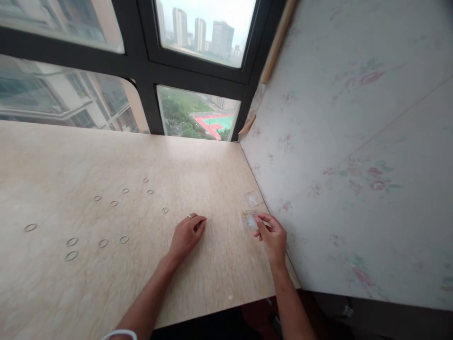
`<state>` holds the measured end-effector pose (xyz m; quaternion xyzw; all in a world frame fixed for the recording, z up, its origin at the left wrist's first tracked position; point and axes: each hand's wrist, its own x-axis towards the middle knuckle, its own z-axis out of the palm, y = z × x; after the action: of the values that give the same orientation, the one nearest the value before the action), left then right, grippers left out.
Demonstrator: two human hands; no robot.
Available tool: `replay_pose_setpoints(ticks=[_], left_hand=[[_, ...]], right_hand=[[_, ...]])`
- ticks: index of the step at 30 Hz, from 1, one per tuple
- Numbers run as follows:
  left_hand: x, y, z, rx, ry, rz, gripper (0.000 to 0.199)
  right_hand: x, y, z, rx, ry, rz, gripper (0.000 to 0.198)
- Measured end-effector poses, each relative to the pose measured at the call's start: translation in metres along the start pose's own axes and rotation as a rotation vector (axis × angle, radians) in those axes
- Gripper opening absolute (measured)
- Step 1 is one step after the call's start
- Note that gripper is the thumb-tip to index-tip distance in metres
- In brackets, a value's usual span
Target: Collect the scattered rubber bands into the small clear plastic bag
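Clear plastic case (250,222) is set on the counter (219,274), five o'clock from mid-view; it would best be kept flat and steadied. Its three-o'clock edge is overlapped by the right hand (274,236); whether it is gripped cannot be told. A clear square (252,199) is laid at twelve; at nine, the left hand (186,236) is loosely curled, with rings (123,242) scattered beyond.

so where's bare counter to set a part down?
Bare: the counter between the left hand and right hand; also the strip along the window frame, behind the rings.

Crowded: left of the left hand, where the rings lie scattered, and by the wall, with clear packets around the right fingertips.
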<state>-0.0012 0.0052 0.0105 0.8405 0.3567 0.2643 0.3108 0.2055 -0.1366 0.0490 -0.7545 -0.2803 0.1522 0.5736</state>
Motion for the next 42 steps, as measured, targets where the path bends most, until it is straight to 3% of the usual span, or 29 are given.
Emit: replay_pose_setpoints(ticks=[5,10,14,22,28,32,38,42], left_hand=[[0.0,0.001,-0.001,0.002,0.009,-0.001,0.023],[0.0,0.001,0.0,0.0,0.007,-0.017,0.022],[-0.001,0.0,0.001,0.0,0.006,-0.019,0.021],[-0.005,-0.001,-0.002,-0.092,0.016,-0.013,0.021],[-0.014,-0.004,-0.014,-0.171,0.128,-0.032,0.024],[-0.02,-0.021,-0.036,-0.072,0.219,-0.075,0.023],[-0.014,-0.058,-0.1,0.154,0.305,-0.171,0.023],[0.004,-0.082,-0.131,0.323,0.232,-0.323,0.025]], right_hand=[[-0.006,0.004,-0.002,-0.048,-0.044,-0.052,0.037],[-0.033,0.017,0.005,0.017,-0.045,-0.078,0.028],[-0.049,0.023,0.011,0.007,-0.121,-0.132,0.022],[-0.042,0.029,0.015,-0.081,-0.262,-0.121,0.023],[-0.04,0.039,0.012,-0.139,-0.29,-0.146,0.026],[-0.038,0.044,0.011,-0.129,-0.302,-0.147,0.03],[-0.038,0.042,0.01,-0.158,-0.31,-0.175,0.033],[-0.036,0.043,0.01,-0.188,-0.295,-0.201,0.034]])
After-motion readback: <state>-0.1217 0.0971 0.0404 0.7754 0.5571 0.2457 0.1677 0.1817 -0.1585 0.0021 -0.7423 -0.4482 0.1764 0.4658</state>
